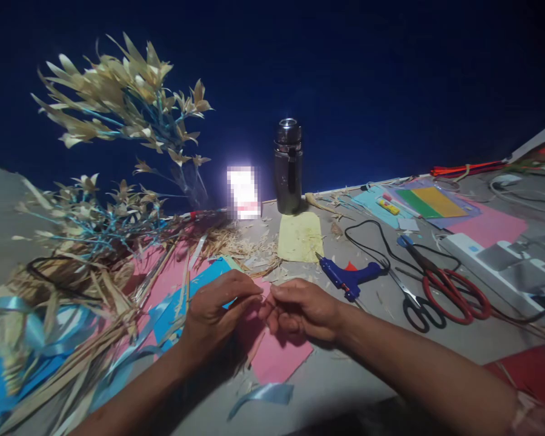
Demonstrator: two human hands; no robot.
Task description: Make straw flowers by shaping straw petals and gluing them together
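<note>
Left hand [211,306] and right hand [300,309], close together, half-hide flat pink paper [281,357] on the grey surface [327,378], far edge beyond; gripping? Can't tell!

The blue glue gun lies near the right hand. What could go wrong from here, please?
1. The blue glue gun points at the yellow sheet, near loose shavings; if hot, which cannot be seen, it might stick to or scorch them.
2. The right hand is close to the gun, so a careless move might bump it.
3. The black-handled scissors point toward the gun, so a reach for it might meet their sharp end.
</note>
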